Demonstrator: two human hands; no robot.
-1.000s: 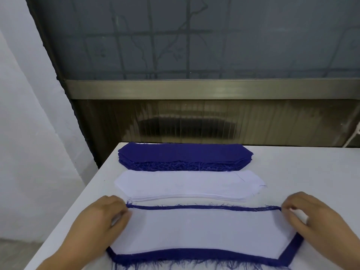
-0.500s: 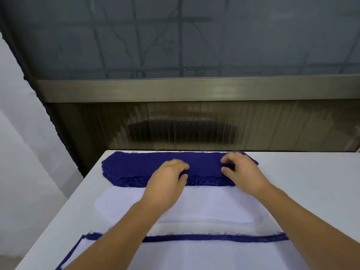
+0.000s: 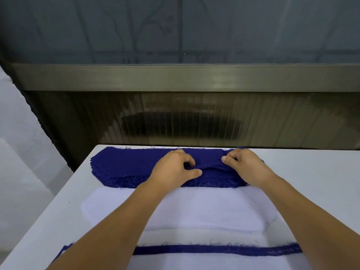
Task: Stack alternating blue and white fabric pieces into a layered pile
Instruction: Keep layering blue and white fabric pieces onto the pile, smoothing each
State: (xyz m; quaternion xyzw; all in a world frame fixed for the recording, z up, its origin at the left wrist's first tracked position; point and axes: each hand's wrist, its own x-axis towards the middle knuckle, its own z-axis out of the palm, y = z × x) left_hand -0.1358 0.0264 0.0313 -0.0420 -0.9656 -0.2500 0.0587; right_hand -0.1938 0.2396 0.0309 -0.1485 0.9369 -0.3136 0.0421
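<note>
Both hands, the left hand [image 3: 176, 168] and right hand [image 3: 242, 165], have moved from the layered pile [image 3: 214, 259] to the blue stack [image 3: 124, 166] beyond the white stack [image 3: 194, 209], apparently pinching its top piece for the next layer.

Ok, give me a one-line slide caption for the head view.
Both hands, left hand and right hand, pinch the top piece of the blue fabric stack, beyond the white stack.

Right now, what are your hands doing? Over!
Left hand and right hand both pinching top piece of blue fabric stack. White stack untouched, layered pile nearest, white on top. Nothing in the way.
</note>
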